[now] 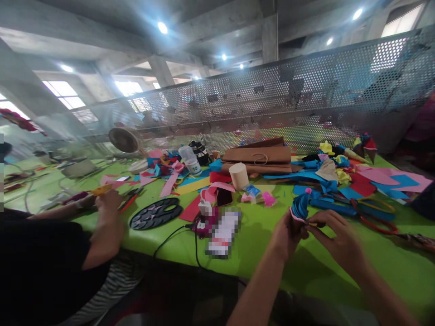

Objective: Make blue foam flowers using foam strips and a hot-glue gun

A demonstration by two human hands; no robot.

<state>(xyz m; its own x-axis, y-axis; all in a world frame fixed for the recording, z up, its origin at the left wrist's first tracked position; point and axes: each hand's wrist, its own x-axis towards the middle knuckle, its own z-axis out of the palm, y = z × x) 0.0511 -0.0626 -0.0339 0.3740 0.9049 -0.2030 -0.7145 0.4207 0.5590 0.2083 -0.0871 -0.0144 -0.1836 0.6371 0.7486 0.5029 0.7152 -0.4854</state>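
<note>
A small craft ice cream cone (pixel 300 206), with a blue pleated swirl, a pink tip and a pink-white rim, is held upright over the green table. My left hand (pixel 288 237) is closed around its dark lower part, which the fingers mostly hide. Thumb and forefinger of my right hand (pixel 335 231) pinch at the cone's rim from the right; whether a small piece sits between them is hidden. Just behind the right hand lie a blue roll (pixel 333 207) and red-handled scissors (pixel 377 224).
A phone (pixel 222 233) and a purple power strip (pixel 206 224) with cables lie left of my hands. Behind are a cream roll (pixel 239 176), brown sheets (pixel 256 156) and coloured scraps. A co-worker's hand (pixel 108 199) holds something yellow at left. A perforated metal screen (pixel 217 113) borders the table.
</note>
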